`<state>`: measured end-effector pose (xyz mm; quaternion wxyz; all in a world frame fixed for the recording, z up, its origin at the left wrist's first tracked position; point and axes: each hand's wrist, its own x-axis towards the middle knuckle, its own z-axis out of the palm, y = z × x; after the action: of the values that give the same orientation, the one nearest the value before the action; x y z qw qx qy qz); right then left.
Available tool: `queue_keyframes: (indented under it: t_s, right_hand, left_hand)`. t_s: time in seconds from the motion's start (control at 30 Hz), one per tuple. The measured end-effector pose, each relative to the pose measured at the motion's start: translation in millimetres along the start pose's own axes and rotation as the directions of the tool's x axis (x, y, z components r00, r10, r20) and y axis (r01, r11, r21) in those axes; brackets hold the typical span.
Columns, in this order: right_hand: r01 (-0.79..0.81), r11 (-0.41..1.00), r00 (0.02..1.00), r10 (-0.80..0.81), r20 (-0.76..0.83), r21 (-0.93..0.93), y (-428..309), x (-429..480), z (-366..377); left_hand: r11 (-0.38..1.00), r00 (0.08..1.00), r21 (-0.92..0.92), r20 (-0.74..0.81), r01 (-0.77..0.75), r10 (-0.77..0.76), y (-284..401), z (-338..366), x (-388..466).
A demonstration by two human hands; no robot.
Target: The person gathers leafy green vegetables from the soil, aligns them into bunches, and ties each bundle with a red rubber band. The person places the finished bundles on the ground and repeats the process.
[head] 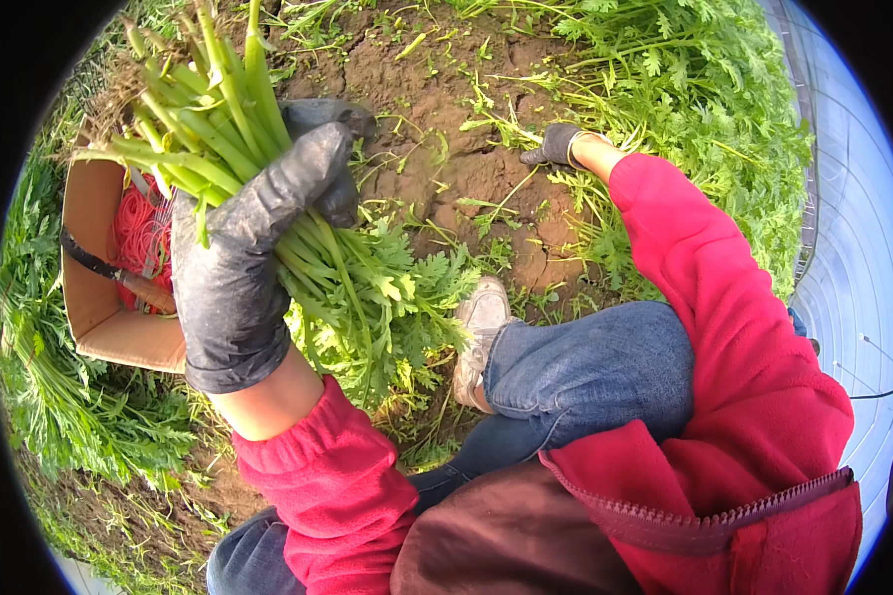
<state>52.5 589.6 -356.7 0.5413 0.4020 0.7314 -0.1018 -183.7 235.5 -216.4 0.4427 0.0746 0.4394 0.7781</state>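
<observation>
My left hand [260, 201], in a dark, dirt-marked glove, is closed round a thick bunch of leafy green stalks [223, 126]. The cut or rooted stem ends point to the upper left, and the lobed leaves hang to the lower right. My right hand [558, 147], in a dark glove, reaches down to the soil at the edge of the standing plants [670, 97]. Its fingers are at the base of some stems, partly hidden, and whether they grip any is unclear.
A cardboard box [93, 320] at the left holds pink-red string [140, 230] and a wooden-handled curved blade [111, 271]. Cut greens [67, 401] lie beside it. Cracked soil [446, 111] bears loose stems. Clear plastic sheeting [856, 186] rises at the right.
</observation>
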Motion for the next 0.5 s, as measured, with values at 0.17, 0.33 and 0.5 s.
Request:
queue_keyframes:
  t_s: [0.17,0.33,0.5]
  right_hand:
    - [-0.032,0.985,0.950,-0.022,-0.310,-0.167,-5.8,-12.1,31.3]
    - [0.044,0.939,0.970,-0.121,-0.209,-0.341,-4.2,-16.1,17.0]
    - [-0.074,0.997,0.898,0.071,-0.434,0.009,21.3,-21.6,-54.5]
  left_hand:
    - [1.000,1.000,-0.005,-0.007,0.024,-0.024,4.2,-0.6,-1.2]
    - [0.995,0.999,0.096,0.034,0.012,-0.016,4.1,0.2,-0.1]
    - [0.983,0.997,0.181,0.061,0.043,-0.055,0.0,1.6,5.6]
